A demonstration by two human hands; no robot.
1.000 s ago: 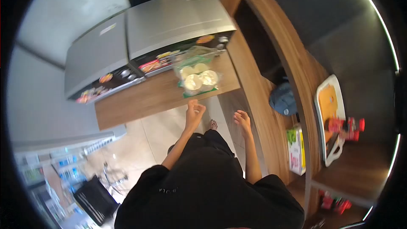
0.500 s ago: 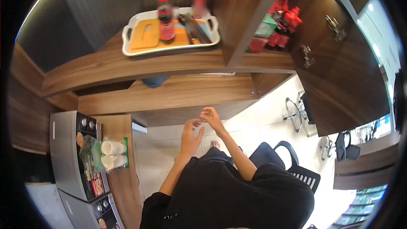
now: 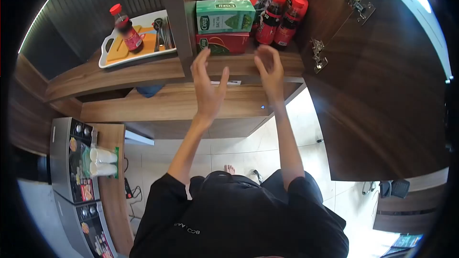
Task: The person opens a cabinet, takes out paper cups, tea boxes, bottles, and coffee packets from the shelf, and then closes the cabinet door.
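Before the shelf [image 3: 241, 65], left hand [image 3: 208, 96] and blurred right hand [image 3: 272, 82] hold fingers [image 3: 201, 67] wide

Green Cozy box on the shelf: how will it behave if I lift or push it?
The green box has flat faces and straight edges, so it should stay stiff and not roll. It looks like a printed carton, so probably light, though its contents are hidden. Lying on the red box, it may slide or drag that one if pushed.
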